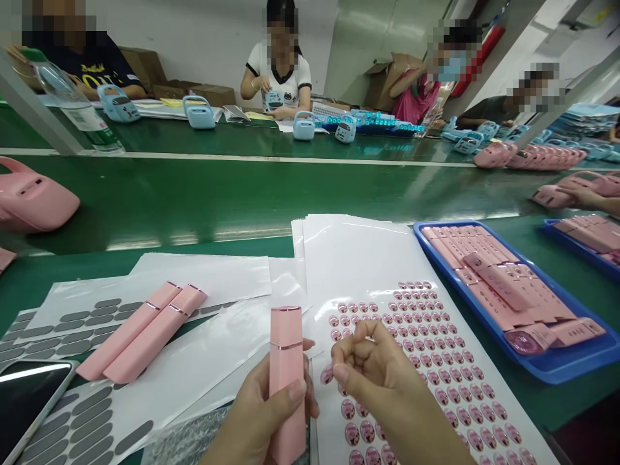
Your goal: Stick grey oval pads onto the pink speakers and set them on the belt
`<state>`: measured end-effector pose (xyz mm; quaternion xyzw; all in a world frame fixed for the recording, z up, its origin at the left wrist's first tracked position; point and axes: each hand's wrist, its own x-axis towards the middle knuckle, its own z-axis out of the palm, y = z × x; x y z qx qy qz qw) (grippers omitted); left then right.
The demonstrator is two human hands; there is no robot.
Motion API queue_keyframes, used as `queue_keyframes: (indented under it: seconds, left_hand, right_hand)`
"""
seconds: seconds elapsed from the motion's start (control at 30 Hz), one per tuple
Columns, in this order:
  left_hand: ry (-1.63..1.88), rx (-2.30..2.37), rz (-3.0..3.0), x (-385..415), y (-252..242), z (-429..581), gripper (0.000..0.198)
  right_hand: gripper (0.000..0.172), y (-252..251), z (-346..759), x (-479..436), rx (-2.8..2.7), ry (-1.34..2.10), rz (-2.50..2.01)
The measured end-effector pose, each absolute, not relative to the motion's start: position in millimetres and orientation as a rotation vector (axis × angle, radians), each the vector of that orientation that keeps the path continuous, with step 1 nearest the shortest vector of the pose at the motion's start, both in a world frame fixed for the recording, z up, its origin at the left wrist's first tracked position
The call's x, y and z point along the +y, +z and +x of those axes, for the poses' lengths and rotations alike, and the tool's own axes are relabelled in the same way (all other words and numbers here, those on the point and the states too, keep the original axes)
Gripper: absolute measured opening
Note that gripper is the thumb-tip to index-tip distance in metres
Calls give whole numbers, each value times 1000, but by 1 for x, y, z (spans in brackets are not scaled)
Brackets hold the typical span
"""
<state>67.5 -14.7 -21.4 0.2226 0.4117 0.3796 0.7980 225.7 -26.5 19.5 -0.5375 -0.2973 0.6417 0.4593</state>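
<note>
In my left hand [271,400], a long pink stick-shaped device [287,374] stands nearly upright, with a ribbed top and a shiny band below it. My fingers wrap round its sides. To its right, my right hand [375,371] is closed in a pinch over the sticker sheet [358,252]. A small round pink sticker [327,374] shows at its fingertips. Rows of similar stickers cover the lower part of the sheet, and the hand hides some of them. Two more pink devices [155,329] lie side by side on white sheets at the left.
A blue tray [436,284] of pink devices stands at the right. Sheets of grey oval stickers [92,413] and a phone [33,400] lie at the left. Beyond are a pink rounded device [39,197], a water bottle [87,116], blue handled devices [198,113] and several people.
</note>
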Motion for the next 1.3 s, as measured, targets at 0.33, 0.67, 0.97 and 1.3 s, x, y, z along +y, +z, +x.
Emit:
queue_keyframes:
  seconds: [0.33, 0.67, 0.97, 1.3]
  left_hand:
    - [603, 658, 336, -16, -28, 69, 44]
    - [586, 780, 553, -23, -35, 71, 68]
    - [613, 742, 622, -24, -39, 72, 64]
    - [617, 681, 582, -26, -45, 72, 60]
  right_hand:
    - [41, 28, 229, -22, -704, 1414, -1503]
    - [37, 36, 209, -23, -840, 1306, -1603]
    - [28, 34, 204, -23, -933, 1230, -1699]
    - [30, 37, 203, -23, -1019, 1184, -1792]
